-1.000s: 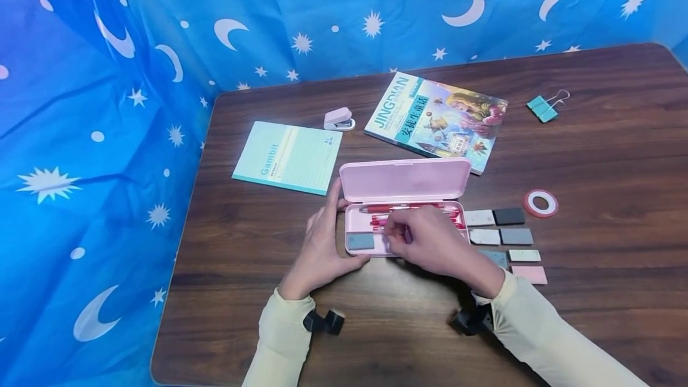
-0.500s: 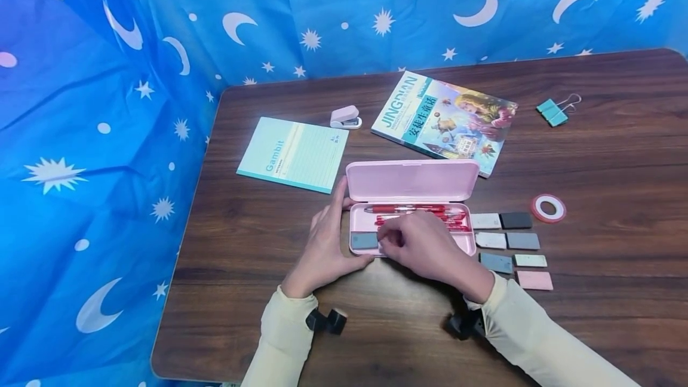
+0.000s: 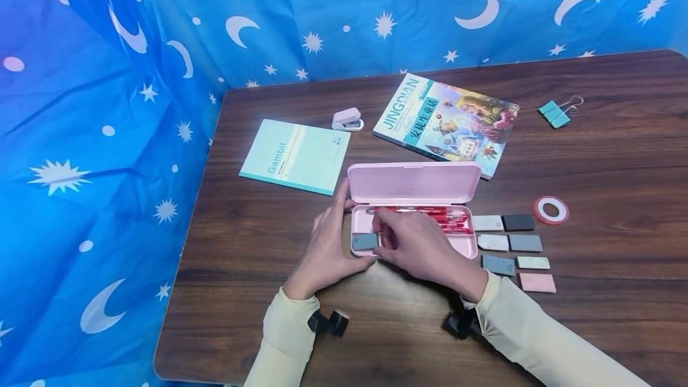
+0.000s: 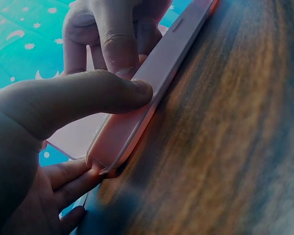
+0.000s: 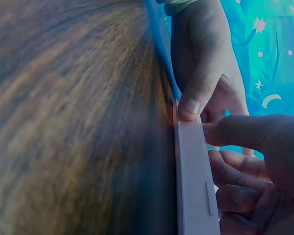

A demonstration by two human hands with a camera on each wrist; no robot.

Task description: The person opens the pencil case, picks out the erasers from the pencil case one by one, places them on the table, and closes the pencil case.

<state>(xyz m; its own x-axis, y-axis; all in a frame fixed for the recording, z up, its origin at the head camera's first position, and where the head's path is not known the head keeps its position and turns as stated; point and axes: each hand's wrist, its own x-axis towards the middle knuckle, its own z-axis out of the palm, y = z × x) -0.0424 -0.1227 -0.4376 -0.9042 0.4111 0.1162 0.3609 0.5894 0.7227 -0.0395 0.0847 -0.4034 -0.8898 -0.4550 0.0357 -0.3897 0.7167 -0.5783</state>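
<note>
Pink pencil case [image 3: 414, 208] was gripped at its left end by the left hand [image 3: 328, 249], thumb on the near wall.
Only the head view showed the right hand [image 3: 416, 243] curled inside beside a grey eraser [image 3: 365, 241], its hold unclear; bare table [image 3: 376, 327] lay nearer.

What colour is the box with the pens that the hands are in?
The pencil case is pale pink, lid and tray alike. The head view shows it best.

Head overhead; 2 wrists table-level, close.
</note>
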